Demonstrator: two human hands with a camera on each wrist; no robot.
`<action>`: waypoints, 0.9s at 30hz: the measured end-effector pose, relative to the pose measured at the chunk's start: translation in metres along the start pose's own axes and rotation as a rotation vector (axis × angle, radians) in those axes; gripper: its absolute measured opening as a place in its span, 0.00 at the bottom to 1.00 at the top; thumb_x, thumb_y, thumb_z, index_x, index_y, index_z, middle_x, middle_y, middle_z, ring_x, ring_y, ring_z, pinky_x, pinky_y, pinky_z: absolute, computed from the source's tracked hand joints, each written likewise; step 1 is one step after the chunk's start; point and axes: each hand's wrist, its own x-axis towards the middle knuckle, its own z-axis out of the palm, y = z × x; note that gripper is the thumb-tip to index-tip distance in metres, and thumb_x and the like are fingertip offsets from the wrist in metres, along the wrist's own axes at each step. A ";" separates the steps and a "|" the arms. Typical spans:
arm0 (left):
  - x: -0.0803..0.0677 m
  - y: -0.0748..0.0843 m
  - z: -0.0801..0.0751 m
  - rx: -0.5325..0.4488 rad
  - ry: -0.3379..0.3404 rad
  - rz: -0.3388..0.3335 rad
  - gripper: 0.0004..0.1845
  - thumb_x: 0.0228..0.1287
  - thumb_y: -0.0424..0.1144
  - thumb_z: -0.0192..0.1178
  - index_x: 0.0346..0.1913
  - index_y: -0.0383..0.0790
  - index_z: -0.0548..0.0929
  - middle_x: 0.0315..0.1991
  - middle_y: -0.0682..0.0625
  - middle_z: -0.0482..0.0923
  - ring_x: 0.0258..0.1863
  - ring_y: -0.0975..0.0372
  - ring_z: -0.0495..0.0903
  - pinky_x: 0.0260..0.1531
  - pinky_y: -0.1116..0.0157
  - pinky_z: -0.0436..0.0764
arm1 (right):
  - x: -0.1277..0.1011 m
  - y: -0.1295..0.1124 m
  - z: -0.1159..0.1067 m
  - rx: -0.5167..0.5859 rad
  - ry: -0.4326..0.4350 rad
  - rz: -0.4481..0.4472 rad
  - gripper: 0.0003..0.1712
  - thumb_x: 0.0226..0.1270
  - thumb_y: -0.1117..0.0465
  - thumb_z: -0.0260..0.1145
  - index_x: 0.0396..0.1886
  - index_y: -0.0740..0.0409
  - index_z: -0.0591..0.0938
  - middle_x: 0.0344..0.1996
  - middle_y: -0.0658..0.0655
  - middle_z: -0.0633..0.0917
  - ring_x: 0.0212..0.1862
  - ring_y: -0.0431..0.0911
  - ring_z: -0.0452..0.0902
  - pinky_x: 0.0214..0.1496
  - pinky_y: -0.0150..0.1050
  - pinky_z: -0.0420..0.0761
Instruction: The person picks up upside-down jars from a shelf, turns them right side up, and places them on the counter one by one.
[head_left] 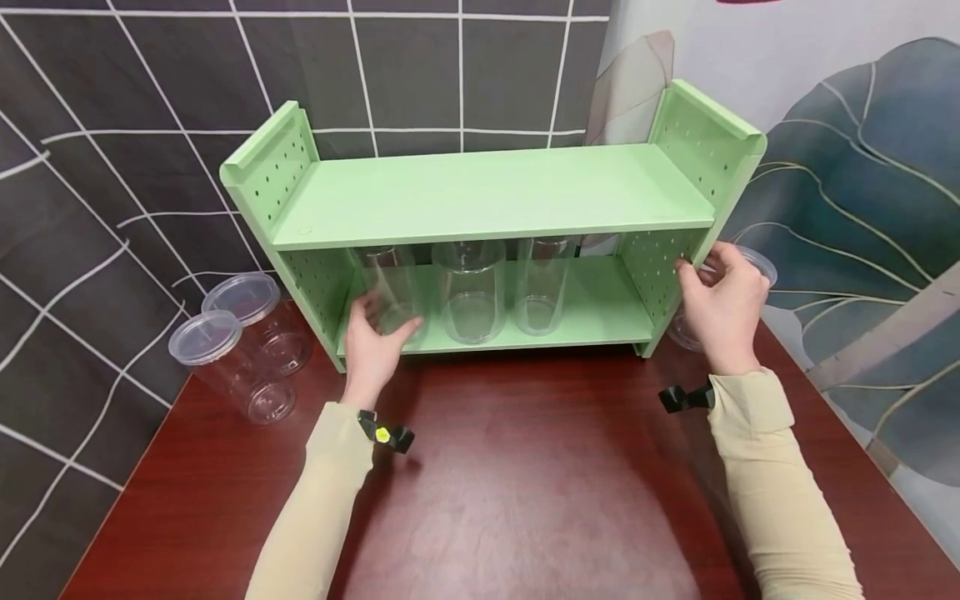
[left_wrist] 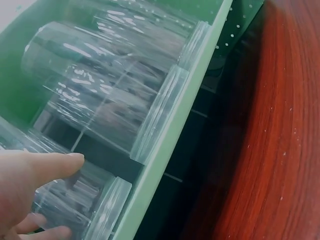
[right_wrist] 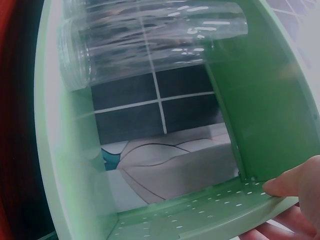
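A light green two-tier shelf [head_left: 487, 196] stands on the red-brown table. Three clear plastic jars stand on its lower board. My left hand [head_left: 381, 325] reaches in and grips the base of the leftmost jar [head_left: 390, 283], with the thumb on its front. In the left wrist view the thumb of my left hand [left_wrist: 45, 167] lies on that jar [left_wrist: 75, 200], and the middle jar [left_wrist: 100, 100] is beside it. My right hand [head_left: 703, 275] grips the front edge of the shelf's perforated right side panel [head_left: 652, 267]. The right wrist view shows its thumb [right_wrist: 292, 185] on the panel [right_wrist: 200, 215].
Two lidded clear jars [head_left: 225, 358] [head_left: 258, 317] stand on the table left of the shelf. Another clear jar [head_left: 753, 265] sits just behind my right hand, mostly hidden. A dark grid-patterned cloth hangs at the back and left, and a leaf-print cloth hangs at the right.
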 end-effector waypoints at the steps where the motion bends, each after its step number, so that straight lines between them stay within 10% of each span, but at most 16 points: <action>1: -0.001 0.000 -0.002 -0.009 -0.002 0.004 0.46 0.56 0.42 0.78 0.74 0.37 0.65 0.69 0.42 0.69 0.66 0.50 0.71 0.66 0.59 0.71 | 0.000 0.000 0.000 0.001 0.000 0.001 0.19 0.69 0.57 0.69 0.56 0.61 0.86 0.49 0.56 0.88 0.48 0.44 0.86 0.49 0.30 0.82; 27: -0.051 0.002 -0.040 0.055 -0.037 0.122 0.43 0.53 0.39 0.80 0.71 0.40 0.70 0.64 0.43 0.74 0.62 0.48 0.76 0.64 0.55 0.73 | 0.000 0.002 0.001 0.036 -0.003 -0.006 0.18 0.69 0.59 0.69 0.55 0.62 0.86 0.48 0.58 0.89 0.45 0.35 0.85 0.47 0.27 0.82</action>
